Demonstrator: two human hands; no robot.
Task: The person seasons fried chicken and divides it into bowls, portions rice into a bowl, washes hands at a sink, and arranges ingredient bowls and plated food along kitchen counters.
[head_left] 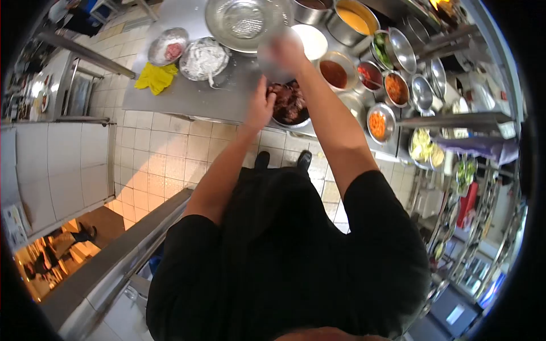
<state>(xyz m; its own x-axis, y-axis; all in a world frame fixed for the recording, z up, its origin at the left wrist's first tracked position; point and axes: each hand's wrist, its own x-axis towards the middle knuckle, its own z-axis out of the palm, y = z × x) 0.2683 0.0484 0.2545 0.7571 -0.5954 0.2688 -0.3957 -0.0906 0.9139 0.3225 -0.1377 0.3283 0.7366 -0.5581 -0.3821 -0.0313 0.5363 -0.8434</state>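
Note:
A metal bowl of dark reddish-brown meat (290,104) stands at the counter's front edge. My left hand (261,105) is at this bowl's left side, fingers extended and spread towards its rim. Above the bowl, my right hand (283,50) is smeared by motion, and a blurred greyish patch around it hides its fingers. Whether it holds anything is not visible. Just behind my hands sits a large round metal pan (245,21). Right of my right hand is a container with white contents (310,42).
On the counter (136,102) at left are a yellow cloth (154,78), a bowl with pink meat (172,52) and a bowl of white powder (203,58). Rightward stand an orange sauce pot (354,20), red sauce (333,74) and chopped carrots (377,124). Distant people appear at the left edges.

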